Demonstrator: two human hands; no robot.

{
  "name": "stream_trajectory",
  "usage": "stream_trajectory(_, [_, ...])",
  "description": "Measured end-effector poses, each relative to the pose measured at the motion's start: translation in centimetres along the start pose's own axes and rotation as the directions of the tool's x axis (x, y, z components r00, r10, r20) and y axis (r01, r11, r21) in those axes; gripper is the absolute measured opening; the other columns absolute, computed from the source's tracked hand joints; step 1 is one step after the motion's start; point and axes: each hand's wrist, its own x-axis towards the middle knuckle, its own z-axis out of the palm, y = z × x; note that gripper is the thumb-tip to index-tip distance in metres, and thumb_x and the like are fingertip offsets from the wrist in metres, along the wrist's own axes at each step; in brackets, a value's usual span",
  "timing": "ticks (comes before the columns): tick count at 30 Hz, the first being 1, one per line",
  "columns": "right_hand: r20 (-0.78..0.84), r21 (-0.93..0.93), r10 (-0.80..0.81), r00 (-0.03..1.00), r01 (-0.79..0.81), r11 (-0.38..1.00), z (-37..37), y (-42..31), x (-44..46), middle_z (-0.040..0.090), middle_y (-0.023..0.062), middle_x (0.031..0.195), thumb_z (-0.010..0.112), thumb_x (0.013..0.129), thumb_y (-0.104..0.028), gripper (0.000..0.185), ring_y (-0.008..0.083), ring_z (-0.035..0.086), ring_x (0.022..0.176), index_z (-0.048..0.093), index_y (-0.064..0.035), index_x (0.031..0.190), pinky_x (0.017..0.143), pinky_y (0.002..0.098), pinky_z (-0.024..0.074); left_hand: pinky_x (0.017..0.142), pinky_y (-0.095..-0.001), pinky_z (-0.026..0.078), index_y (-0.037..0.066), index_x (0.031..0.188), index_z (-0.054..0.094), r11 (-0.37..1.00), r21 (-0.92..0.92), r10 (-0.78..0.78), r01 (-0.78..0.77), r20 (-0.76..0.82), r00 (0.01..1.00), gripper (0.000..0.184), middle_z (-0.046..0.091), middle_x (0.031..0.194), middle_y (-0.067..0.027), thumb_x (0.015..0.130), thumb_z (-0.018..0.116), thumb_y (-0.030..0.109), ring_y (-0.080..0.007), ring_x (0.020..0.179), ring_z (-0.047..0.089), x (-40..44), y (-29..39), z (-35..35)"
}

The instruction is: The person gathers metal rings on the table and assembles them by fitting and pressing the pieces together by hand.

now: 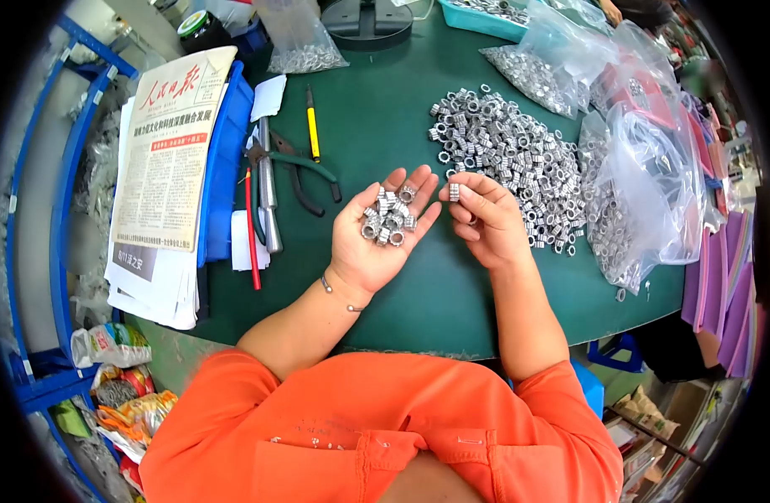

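Observation:
Palm up over the green table (385,310), my left hand (372,251) cradles several small silver metal rings (389,220), its fingers spread slightly around them. Just to its right, my right hand (492,225) pinches one ribbed metal ring (454,192) between thumb and fingertips. Behind my right hand lies a large heap of similar metal rings (511,151) on the table. The other fingers of my right hand are curled.
At left are a newspaper (163,159), a blue tray (222,168), pliers (297,159), a yellow tool (312,126) and a red pen (252,230). Plastic bags (645,184) of metal parts lie right. A teal tray (485,18) and another person's hand (609,10) are at the back.

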Motion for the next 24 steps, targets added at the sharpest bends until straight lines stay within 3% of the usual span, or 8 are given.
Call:
stream_trajectory(2, [0.071, 0.116, 0.031, 0.997, -0.039, 0.992, -0.6, 0.0, -0.2, 0.063, 0.0134, 0.09, 0.055, 0.087, -0.003, 0.02, 0.0063, 0.048, 0.059, 0.056, 0.0012, 0.106, 0.04, 0.0153, 0.0312, 0.109, -0.0484, 0.025, 0.001, 0.113, 0.05, 1.0, 0.029, -0.008, 0.008, 0.0, 1.0, 0.029, 0.041, 0.134, -0.0192, 0.091, 0.042, 0.018, -0.0322, 0.13, 0.033, -0.1, -0.2, 0.0])
stream_trajectory(6, [0.139, 0.301, 0.086, 0.987, -0.125, 0.945, -0.8, 0.1, -0.3, 0.063, 0.0154, 0.089, 0.05, 0.088, -0.003, 0.021, 0.0093, 0.052, 0.058, 0.055, -0.0007, 0.108, 0.039, 0.0167, 0.0339, 0.109, -0.0483, 0.023, 0.001, 0.118, 0.048, 0.999, 0.034, -0.014, 0.014, 0.022, 1.0, 0.033, 0.038, 0.136, -0.0199, 0.091, 0.042, 0.018, -0.0328, 0.13, 0.033, 0.1, -0.4, -0.2])
stream_trajectory(10, [0.176, 0.301, 0.058, 0.983, -0.11, 0.947, -0.7, 0.4, -0.2, 0.064, 0.0144, 0.086, 0.049, 0.09, -0.008, 0.02, 0.0123, 0.058, 0.062, 0.055, -0.001, 0.108, 0.039, 0.0181, 0.0401, 0.11, -0.0485, 0.023, 0.0, 0.119, 0.048, 1.0, 0.027, -0.008, 0.007, 0.029, 1.0, 0.034, 0.037, 0.137, -0.0204, 0.091, 0.043, 0.018, -0.0334, 0.129, 0.033, 0.0, -0.3, -0.2])
stream_trajectory(14, [0.19, 0.297, 0.063, 0.98, -0.118, 0.948, -0.3, 0.5, -0.5, 0.063, 0.0125, 0.082, 0.05, 0.091, -0.012, 0.019, 0.0106, 0.057, 0.061, 0.056, -0.0006, 0.106, 0.039, 0.0166, 0.0388, 0.11, -0.0485, 0.022, 0.001, 0.12, 0.048, 0.999, 0.046, -0.016, 0.014, 0.043, 0.999, 0.034, 0.037, 0.137, -0.0204, 0.09, 0.043, 0.018, -0.0339, 0.129, 0.033, 0.1, -0.3, -0.2])
stream_trajectory(19, [0.21, 0.313, 0.118, 0.97, -0.181, 0.932, -0.7, 0.9, -0.3, 0.058, 0.0066, 0.074, 0.052, 0.091, -0.014, 0.015, 0.0061, 0.046, 0.052, 0.055, -0.0007, 0.097, 0.036, 0.0162, 0.0324, 0.109, -0.0469, 0.024, 0.003, 0.12, 0.048, 0.997, 0.071, -0.042, 0.04, 0.032, 0.999, 0.035, 0.042, 0.133, -0.0175, 0.09, 0.044, 0.02, -0.0307, 0.127, 0.037, 0.0, -0.6, -0.1])
stream_trajectory(24, [0.093, 0.272, 0.141, 0.986, -0.161, 0.949, 0.1, 0.5, -0.5, 0.054, 0.0018, 0.071, 0.053, 0.093, -0.023, 0.022, 0.0033, 0.041, 0.05, 0.054, -0.0021, 0.087, 0.038, 0.0152, 0.031, 0.109, -0.0461, 0.024, 0.003, 0.121, 0.047, 0.996, 0.081, -0.049, 0.047, 0.017, 0.999, 0.035, 0.042, 0.134, -0.016, 0.09, 0.044, 0.021, -0.0295, 0.128, 0.036, 0.0, -0.4, -0.3])
